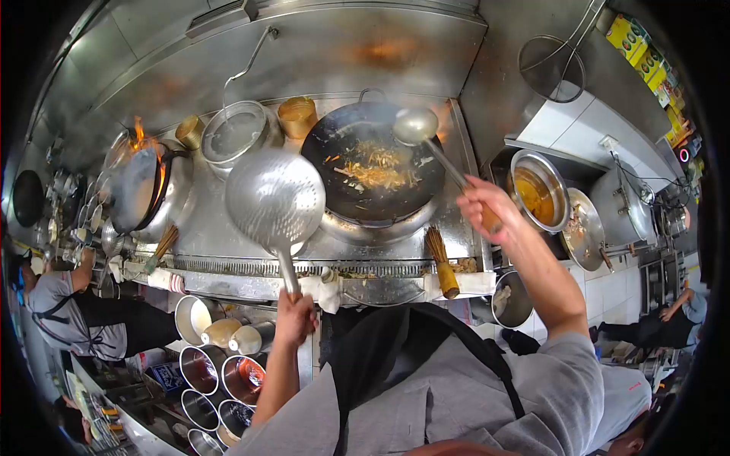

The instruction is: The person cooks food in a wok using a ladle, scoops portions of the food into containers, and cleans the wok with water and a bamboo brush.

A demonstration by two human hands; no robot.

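My left hand (295, 318) is wrapped round the handle of a large perforated skimmer (275, 196), which is raised in front of the stove. In my right hand (487, 207) I grip the wooden-ended handle of a ladle (416, 126). The ladle's bowl is over the right rim of a black wok (334, 194). Shredded food (378, 167) in pale and orange strips lies in the middle of the wok. Whether the ladle touches the wok, I cannot tell.
Left of the wok stand a pot with a strainer (235, 133) and a brass-coloured container (297, 116). A flaming wok (137, 190) is further left. A bamboo brush (441, 262) lies at the stove's front. A metal bowl (561, 190) holds orange liquid. Co-workers (76, 304) stand at both sides.
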